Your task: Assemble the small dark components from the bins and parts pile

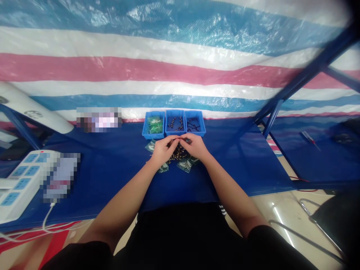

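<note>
My left hand (164, 149) and my right hand (194, 145) meet fingertip to fingertip over a small heap of dark and brass-coloured parts (179, 153) on the blue table (112, 165). Both hands are closed in a pinch on a tiny part between them; I cannot make out what it is. Small clear plastic bags (184, 165) lie under and around the heap. Just beyond the hands stand three blue bins: the left bin (153, 125) holds green pieces, the middle bin (174, 123) brownish parts, the right bin (195, 123) black parts.
A white power strip (19, 180) with a cable lies at the table's left end. A white device (30, 108) leans at the far left. A striped tarp (168, 63) hangs behind. Blue frame bars (295, 82) and a second table with a screwdriver (309, 139) stand to the right.
</note>
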`<act>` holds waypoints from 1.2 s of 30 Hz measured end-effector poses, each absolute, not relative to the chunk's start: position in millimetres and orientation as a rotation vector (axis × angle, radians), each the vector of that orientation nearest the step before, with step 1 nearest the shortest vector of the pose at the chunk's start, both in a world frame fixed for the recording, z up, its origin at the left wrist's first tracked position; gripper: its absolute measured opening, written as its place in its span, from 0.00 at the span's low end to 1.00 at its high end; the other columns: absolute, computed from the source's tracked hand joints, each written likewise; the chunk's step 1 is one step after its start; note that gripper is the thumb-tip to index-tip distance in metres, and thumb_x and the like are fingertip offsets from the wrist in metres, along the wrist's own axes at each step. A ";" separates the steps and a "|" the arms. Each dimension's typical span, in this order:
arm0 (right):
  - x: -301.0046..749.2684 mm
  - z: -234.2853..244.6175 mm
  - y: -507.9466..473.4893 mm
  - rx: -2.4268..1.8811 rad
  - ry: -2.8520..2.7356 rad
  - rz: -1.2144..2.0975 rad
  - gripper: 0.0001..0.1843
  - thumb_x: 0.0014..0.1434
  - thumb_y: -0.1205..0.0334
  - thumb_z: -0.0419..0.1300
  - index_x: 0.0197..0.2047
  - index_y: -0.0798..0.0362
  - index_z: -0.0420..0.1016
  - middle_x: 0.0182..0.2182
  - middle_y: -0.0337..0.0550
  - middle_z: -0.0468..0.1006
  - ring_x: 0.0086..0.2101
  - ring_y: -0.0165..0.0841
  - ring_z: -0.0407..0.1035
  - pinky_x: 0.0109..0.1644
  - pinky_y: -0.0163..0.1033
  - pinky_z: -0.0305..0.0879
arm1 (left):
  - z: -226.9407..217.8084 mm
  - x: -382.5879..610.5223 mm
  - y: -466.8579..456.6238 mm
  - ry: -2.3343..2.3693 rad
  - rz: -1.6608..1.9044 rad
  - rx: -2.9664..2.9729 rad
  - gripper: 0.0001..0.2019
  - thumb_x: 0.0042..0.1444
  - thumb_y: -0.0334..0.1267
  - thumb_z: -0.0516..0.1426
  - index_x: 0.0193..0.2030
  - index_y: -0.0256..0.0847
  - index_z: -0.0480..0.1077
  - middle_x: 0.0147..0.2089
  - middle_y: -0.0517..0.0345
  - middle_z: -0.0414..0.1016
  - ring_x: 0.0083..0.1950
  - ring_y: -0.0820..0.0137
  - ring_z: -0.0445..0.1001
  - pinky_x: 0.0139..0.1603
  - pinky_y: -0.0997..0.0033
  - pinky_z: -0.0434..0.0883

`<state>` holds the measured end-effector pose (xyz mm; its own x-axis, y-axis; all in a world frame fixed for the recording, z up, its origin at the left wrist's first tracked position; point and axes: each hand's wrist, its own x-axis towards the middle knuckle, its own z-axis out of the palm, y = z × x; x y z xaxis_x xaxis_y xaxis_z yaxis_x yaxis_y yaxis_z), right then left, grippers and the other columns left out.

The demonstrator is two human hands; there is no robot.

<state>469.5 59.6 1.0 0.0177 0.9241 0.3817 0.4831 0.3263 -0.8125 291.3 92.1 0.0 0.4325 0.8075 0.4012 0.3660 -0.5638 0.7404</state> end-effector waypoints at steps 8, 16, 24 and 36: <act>471.2 -0.3 62.5 -1.233 -1.395 0.907 0.14 0.58 0.50 0.62 0.36 0.53 0.78 0.30 0.41 0.80 0.30 0.31 0.72 0.35 0.36 0.68 | -1.7 289.8 97.7 0.904 1.050 2.599 0.18 0.67 0.40 0.52 0.61 0.44 0.70 0.34 0.55 0.80 0.33 0.69 0.76 0.38 0.70 0.70; 470.4 0.2 63.3 -1.185 -1.304 0.970 0.16 0.54 0.47 0.64 0.36 0.52 0.79 0.32 0.42 0.81 0.31 0.32 0.73 0.35 0.37 0.70 | -3.3 289.8 98.5 0.988 1.173 2.480 0.13 0.64 0.42 0.56 0.53 0.43 0.75 0.32 0.58 0.79 0.32 0.70 0.75 0.37 0.71 0.71; 471.8 0.2 63.4 -1.179 -1.317 0.939 0.14 0.55 0.51 0.65 0.38 0.52 0.80 0.32 0.42 0.81 0.32 0.32 0.74 0.38 0.38 0.71 | -6.1 289.7 99.7 1.046 1.164 2.451 0.12 0.65 0.42 0.54 0.50 0.43 0.76 0.40 0.56 0.81 0.35 0.70 0.78 0.41 0.72 0.73; 474.1 0.1 64.0 -1.223 -1.330 0.845 0.13 0.56 0.52 0.64 0.39 0.52 0.81 0.34 0.44 0.82 0.34 0.34 0.75 0.40 0.40 0.72 | -8.0 288.9 102.2 1.065 1.157 2.468 0.13 0.66 0.41 0.54 0.52 0.45 0.75 0.43 0.58 0.82 0.36 0.70 0.78 0.41 0.72 0.72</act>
